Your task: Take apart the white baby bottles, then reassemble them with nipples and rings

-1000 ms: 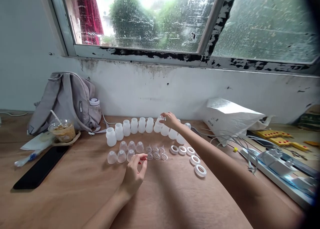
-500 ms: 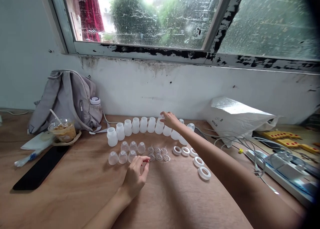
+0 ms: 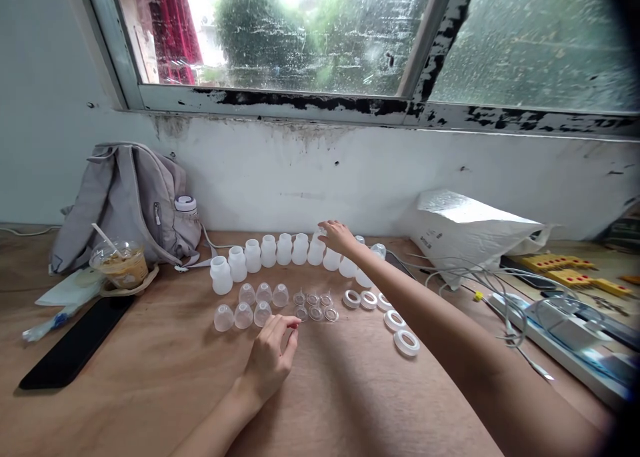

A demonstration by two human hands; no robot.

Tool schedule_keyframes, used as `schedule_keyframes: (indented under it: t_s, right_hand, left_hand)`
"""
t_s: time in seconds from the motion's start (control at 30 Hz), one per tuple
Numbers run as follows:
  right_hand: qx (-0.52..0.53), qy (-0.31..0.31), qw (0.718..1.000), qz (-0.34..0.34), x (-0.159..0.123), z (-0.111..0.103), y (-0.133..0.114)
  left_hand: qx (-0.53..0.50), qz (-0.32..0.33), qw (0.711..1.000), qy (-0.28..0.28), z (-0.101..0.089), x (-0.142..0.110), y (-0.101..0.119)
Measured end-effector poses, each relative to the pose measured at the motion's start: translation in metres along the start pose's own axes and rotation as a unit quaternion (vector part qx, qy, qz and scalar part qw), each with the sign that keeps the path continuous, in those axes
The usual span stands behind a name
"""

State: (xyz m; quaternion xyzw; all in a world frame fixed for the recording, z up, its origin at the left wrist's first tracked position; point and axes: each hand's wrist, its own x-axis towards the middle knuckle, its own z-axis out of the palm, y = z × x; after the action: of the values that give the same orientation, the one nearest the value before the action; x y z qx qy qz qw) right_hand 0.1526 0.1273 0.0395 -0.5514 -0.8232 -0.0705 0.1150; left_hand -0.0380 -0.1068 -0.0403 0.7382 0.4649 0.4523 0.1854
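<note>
On a brown wooden table (image 3: 150,350), frosted white plastic bottles (image 3: 221,277) are arranged in an arc, six uncapped at left. The next is reached by the right hand (image 3: 339,237), fingers curled at its clear top; whether that is pinched cannot be told. The left hand (image 3: 273,350) is poised, thumb parted from bent fingers, between clear plastic domes (image 3: 243,317), round white rings (image 3: 399,347) and small clear discs (image 3: 315,314).

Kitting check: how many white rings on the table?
5 visible. Back row, beside the clear discs: left ring, middle ring, right ring, partly behind the right forearm. Nearer the camera: upper ring, lower ring. The forearm may hide more.
</note>
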Motion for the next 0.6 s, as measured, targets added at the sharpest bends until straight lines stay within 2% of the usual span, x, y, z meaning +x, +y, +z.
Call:
schedule_keyframes:
  t_s: [0.6]
  right_hand:
    - [0.014, 0.018, 1.0, -0.013, -0.0045, -0.002, 0.0023]
  left_hand:
    - [0.017, 0.01, 1.0, -0.016, 0.0024, -0.0016, -0.0035]
